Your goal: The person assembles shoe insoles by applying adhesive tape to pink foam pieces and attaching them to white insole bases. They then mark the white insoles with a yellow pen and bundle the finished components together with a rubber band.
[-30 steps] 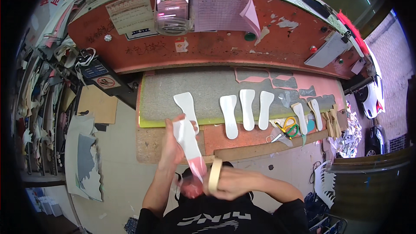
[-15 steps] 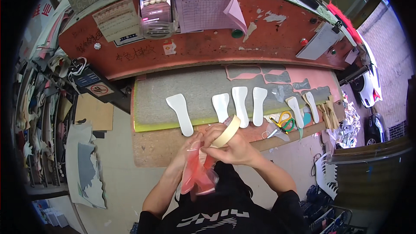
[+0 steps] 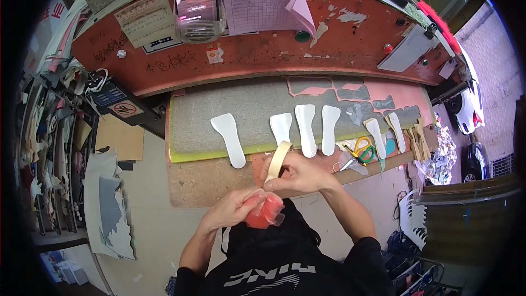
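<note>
Tape, cream-coloured and wound in a ring-shaped roll (image 3: 278,161), sat in your right hand (image 3: 301,172), with the thumb and nearest fingers clamped on its lower part; whether any finger passed through the ring, you could not have told from this view. Your left hand (image 3: 227,205) had its thumb and fingers closed on the upper end of a glossy red bundle (image 3: 264,215) covered in creased clear film (image 3: 279,220). The bundle was off the bench, in the air in front of your black shirt (image 3: 274,257), and both hands' fingertips nearly met at its gripped end.

Judged from that hold, the step in hand was working the tape at that end. Doing it well called for a firm left pinch, the film pressed flat rather than bunched, and the roll kept square to the bundle so that the strip would lie taut, without wrinkles.

The bundle's loose, broader end pointed down toward your shirt and a little to your right. Its long axis seemed to run from the pinch toward you, though foreshortening made the tilt uncertain. The roll, seen nearly edge-on, leaned away from you and to the right. Beyond your hands, smooth white sole-shaped pieces (image 3: 230,140) lay on the grey mat (image 3: 192,115), narrow ends toward you.
</note>
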Action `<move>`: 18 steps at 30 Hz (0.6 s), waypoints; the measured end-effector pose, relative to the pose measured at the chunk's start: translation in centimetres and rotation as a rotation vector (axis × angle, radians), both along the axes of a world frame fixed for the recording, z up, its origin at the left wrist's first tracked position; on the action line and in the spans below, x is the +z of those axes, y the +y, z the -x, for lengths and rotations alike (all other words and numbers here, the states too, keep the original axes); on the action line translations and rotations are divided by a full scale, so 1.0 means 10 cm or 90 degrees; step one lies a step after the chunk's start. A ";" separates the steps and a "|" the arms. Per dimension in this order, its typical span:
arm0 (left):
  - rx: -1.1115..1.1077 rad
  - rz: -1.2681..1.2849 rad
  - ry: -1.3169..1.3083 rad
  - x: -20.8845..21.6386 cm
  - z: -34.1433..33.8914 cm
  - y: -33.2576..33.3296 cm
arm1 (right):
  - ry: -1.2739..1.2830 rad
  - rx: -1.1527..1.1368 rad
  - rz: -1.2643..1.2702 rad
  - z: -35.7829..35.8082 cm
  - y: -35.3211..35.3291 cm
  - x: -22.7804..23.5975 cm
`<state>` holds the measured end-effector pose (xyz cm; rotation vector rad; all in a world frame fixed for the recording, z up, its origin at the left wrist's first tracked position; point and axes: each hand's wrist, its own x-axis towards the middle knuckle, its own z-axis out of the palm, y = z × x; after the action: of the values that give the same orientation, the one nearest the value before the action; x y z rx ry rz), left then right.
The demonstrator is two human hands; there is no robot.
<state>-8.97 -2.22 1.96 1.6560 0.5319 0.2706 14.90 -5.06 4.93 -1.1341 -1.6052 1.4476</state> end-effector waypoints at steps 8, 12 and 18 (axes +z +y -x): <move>0.161 0.309 -0.026 -0.31 -0.02 -0.04 | -0.454 -0.234 -0.716 0.33 -0.22 -0.44; 0.236 0.442 -0.172 -0.32 -0.13 -0.06 | -0.495 -0.136 -0.791 0.54 -0.36 -0.49; 0.312 0.559 -0.200 -0.42 -0.14 0.04 | -0.284 0.050 -0.596 0.70 -0.48 -0.36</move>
<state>-7.59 -1.87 -2.21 0.6027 0.6821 0.5506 7.91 -9.85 1.34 -0.8354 -2.2762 0.3307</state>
